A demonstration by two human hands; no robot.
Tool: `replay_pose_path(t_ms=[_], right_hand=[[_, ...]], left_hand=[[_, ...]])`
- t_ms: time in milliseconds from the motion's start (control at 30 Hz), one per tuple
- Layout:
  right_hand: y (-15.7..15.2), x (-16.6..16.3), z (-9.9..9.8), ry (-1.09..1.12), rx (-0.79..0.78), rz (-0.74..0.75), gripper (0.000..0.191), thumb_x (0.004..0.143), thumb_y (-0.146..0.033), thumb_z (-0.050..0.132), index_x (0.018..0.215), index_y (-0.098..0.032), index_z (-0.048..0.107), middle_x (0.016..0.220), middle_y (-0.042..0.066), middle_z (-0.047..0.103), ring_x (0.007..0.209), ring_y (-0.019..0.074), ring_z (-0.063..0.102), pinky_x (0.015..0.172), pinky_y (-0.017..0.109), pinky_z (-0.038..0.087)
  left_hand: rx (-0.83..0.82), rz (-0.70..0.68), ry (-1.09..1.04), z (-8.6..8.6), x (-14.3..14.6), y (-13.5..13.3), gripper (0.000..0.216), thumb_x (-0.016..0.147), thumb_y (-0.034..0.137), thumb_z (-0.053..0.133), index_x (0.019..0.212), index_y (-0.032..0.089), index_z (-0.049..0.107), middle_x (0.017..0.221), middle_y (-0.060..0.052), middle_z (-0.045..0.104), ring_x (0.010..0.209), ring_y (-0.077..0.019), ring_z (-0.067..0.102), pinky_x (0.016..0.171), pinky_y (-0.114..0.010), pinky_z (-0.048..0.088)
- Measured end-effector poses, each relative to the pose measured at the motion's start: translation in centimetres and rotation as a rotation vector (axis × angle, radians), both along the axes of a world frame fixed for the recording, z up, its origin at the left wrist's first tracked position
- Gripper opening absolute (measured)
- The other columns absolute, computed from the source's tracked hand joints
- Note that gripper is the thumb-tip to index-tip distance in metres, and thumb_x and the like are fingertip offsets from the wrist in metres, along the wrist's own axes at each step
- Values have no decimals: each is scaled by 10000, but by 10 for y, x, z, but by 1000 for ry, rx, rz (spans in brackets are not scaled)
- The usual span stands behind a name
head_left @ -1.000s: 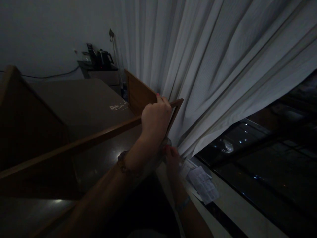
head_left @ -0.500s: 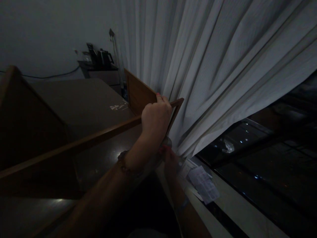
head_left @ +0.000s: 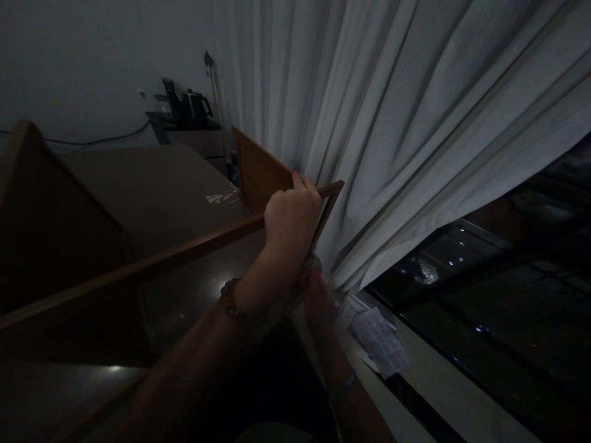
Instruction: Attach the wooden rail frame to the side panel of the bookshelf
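Rail of brown wood (head_left: 198, 248) slants away R; your L hand (head_left: 292, 215) grips it nr far end, R hand (head_left: 318, 307) below, hold unclear (dim).

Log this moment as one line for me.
left hand: gripping wooden frame by top rail | right hand: lower, blurred, hold unclear | white curtain: beyond frame | papers: right of right hand

A brown wooden frame (head_left: 207, 242) slants across the view. Its far corner (head_left: 337, 187) shows right of centre.
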State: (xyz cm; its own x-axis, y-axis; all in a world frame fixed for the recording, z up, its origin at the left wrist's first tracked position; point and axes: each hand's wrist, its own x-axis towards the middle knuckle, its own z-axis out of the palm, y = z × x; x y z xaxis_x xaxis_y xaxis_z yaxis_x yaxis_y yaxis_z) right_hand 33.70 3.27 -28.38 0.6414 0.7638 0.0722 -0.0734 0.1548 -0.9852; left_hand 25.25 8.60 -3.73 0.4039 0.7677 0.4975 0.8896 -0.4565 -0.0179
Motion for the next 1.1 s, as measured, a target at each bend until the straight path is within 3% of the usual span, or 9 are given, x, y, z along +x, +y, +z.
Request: replay_pose_path(t_ms=[133,267,367,567,667,900,1100], right_hand=[[-7,-1,0,-7,16,54,359,850,-467,563,1081,-193,570,858,54,723,781,172,682,764,333,534],[-12,0,-4,114,7,126,360,790,-473,647,1002,-190,580,921,79,746,845,198,711,804,356,544],[-12,0,-5,153,-12,97,358,781,-497,647,944,-182,605,911,93,748,853,210,718,822,363,552],[-13,-1,0,126,-81,119,398,801,-585,593,792,-188,614,691,64,727,594,173,685,576,287,550],[-14,0,0,123,-92,163,432,802,-609,581,745,-182,620,679,68,721,569,165,674,531,270,532],[-20,12,5,-156,-108,179,281,827,-457,599,779,-196,692,715,18,711,620,143,648,627,273,517],[-16,27,4,-148,-128,202,243,760,-440,664,796,-215,749,756,5,708,726,158,618,673,267,486]], left_hand=[[-7,15,3,-2,0,0,404,930,139,282,1252,111,524,1316,-142,586,850,-182,681,663,-270,481],[-22,-12,-49,-1,0,0,366,935,173,330,1227,98,538,1291,-172,596,855,-211,682,666,-292,477],[-41,-16,-62,1,0,0,352,930,178,362,1222,117,550,1310,-171,583,870,-210,680,682,-293,481],[-13,12,-13,-1,1,0,414,918,132,279,1231,133,551,1307,-132,595,835,-190,678,644,-285,485],[-11,14,-8,-1,0,0,407,921,139,278,1220,131,554,1315,-134,588,827,-188,675,638,-285,477],[-29,12,3,1,1,0,406,923,129,280,1234,115,540,1321,-143,580,849,-190,677,658,-283,478],[-43,0,-6,2,1,0,370,925,146,295,1181,105,560,1330,-154,573,850,-214,687,666,-302,489]])
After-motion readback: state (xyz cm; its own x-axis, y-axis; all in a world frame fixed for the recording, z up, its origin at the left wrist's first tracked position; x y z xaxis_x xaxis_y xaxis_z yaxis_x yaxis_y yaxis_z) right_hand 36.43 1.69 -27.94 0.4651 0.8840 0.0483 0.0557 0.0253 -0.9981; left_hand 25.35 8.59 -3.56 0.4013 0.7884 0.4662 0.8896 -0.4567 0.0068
